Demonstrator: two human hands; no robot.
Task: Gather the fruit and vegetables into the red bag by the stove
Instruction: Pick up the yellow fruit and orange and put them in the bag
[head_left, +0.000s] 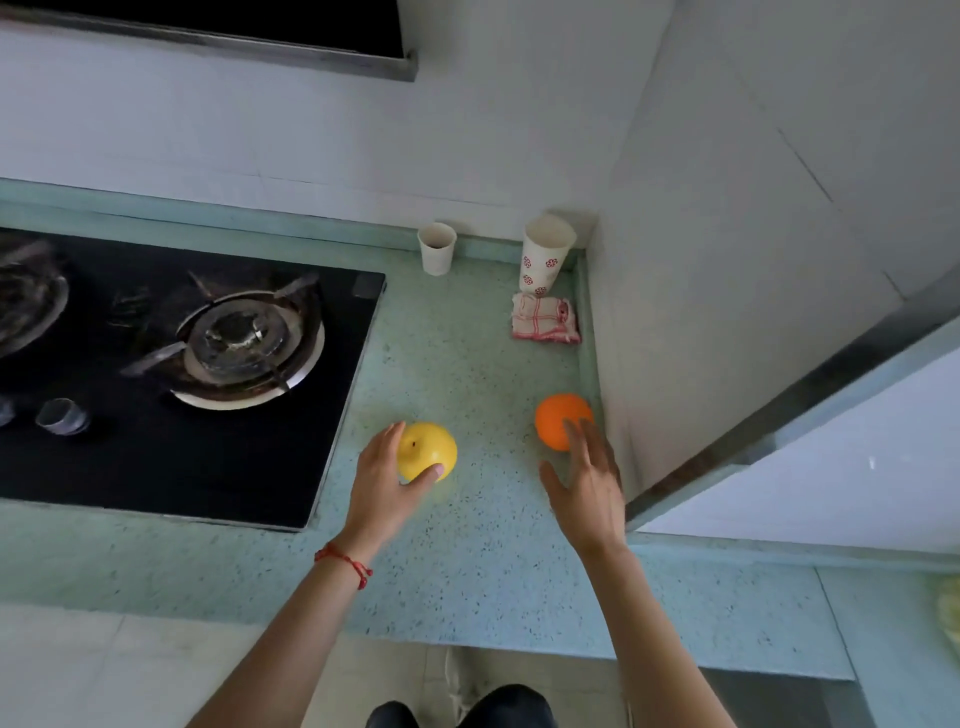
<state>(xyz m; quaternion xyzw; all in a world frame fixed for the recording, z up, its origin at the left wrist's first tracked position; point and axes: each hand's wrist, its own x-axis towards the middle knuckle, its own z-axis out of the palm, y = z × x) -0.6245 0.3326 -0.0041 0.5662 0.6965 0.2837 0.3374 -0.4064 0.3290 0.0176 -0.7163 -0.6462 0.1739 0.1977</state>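
Left hand (382, 480) cupped round the yellow fruit (427, 451) by the stove's (208, 364) front-right corner. Right hand (589, 483) spread open, fingertips over the orange (556, 415) at the counter's (467, 571) right edge, not gripping afaict

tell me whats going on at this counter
A person is reaching for two fruits on the counter beside the stove. The left hand is closing around a yellow fruit; the right hand is open, fingers over an orange. No red bag is in view.

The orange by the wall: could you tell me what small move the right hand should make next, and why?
Probably close the fingers around the orange. The right hand is spread open with only its fingertips at the fruit, whereas the left hand already cups the yellow fruit.
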